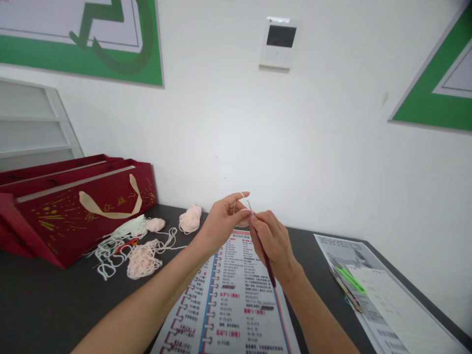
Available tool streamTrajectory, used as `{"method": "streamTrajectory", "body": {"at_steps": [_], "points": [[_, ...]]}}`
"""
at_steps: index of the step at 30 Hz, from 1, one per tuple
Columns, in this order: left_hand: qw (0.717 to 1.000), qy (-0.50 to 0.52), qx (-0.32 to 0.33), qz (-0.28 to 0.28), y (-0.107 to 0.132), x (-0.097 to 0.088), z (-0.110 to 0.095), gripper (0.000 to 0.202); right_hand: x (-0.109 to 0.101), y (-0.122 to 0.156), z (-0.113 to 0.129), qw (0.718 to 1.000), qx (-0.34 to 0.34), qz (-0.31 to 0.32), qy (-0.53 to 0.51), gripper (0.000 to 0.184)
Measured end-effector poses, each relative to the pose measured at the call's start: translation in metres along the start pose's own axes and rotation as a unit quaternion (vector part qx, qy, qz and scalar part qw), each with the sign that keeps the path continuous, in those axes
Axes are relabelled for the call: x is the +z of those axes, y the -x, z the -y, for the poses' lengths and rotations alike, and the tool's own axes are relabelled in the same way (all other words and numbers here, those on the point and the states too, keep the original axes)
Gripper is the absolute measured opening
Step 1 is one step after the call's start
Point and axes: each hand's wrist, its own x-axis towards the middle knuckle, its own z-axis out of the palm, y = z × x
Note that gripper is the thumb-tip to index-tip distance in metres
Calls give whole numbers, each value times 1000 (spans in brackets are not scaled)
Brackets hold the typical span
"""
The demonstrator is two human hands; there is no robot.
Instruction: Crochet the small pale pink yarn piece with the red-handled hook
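Note:
In the head view, both of my hands meet above a printed pattern sheet [236,290]. My left hand [224,219] pinches a small piece of pale pink crochet work [243,223], mostly hidden by the fingers. A strand of yarn runs over its raised index finger. Closed around a crochet hook [268,265] with a dark red handle is my right hand [275,241]. The thin metal tip of the hook points up beside the left thumb, at the work. A pale pink yarn ball [190,219] lies left of my left hand.
Red gift bags [88,206] stand at the left. Before them lie loose white yarn [129,228], a tangled pink yarn heap [144,259] and a small pink ball [155,224]. Papers [398,305] with a green tool [350,279] lie right. A white wall rises behind the dark table.

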Motion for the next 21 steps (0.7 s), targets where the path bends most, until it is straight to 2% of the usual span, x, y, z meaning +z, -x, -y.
{"method": "streamTrajectory", "body": {"at_steps": [4, 6, 7, 8, 10, 12, 13, 14, 15, 18, 19, 20, 21], "points": [[995, -78, 61, -19, -1, -5, -3, 46, -10, -7, 14, 995, 58, -4, -79, 18], [992, -97, 81, -14, -1, -7, -4, 42, -15, -10, 17, 981, 135, -17, -139, 14], [990, -107, 90, -9, -1, -7, -5, 40, -17, -11, 18, 965, 193, -27, -174, 12], [988, -117, 98, -4, -1, -8, -4, 38, -18, -13, 18, 940, 256, -42, -220, 11], [984, -139, 112, 6, 0, -9, -3, 36, -19, -16, 17, 861, 370, -75, -340, 17], [981, -152, 116, 14, 1, -10, -2, 35, -19, -19, 15, 776, 431, -95, -450, 23], [981, -153, 116, 16, 1, -10, -2, 34, -19, -20, 14, 752, 441, -97, -480, 23], [982, -150, 113, 18, 1, -11, -3, 34, -20, -20, 14, 749, 442, -93, -485, 22], [983, -145, 110, 18, 1, -11, -4, 34, -21, -19, 13, 764, 434, -86, -470, 20], [986, -127, 106, 11, 1, -12, -8, 31, -27, -16, 12, 837, 386, -60, -384, 12], [987, -124, 105, 10, 1, -13, -10, 30, -28, -15, 11, 847, 373, -56, -374, 10], [987, -122, 104, 11, 1, -13, -11, 29, -29, -14, 10, 845, 367, -57, -384, 11], [987, -121, 102, 13, 1, -13, -12, 28, -29, -15, 9, 831, 367, -63, -413, 12]]}}
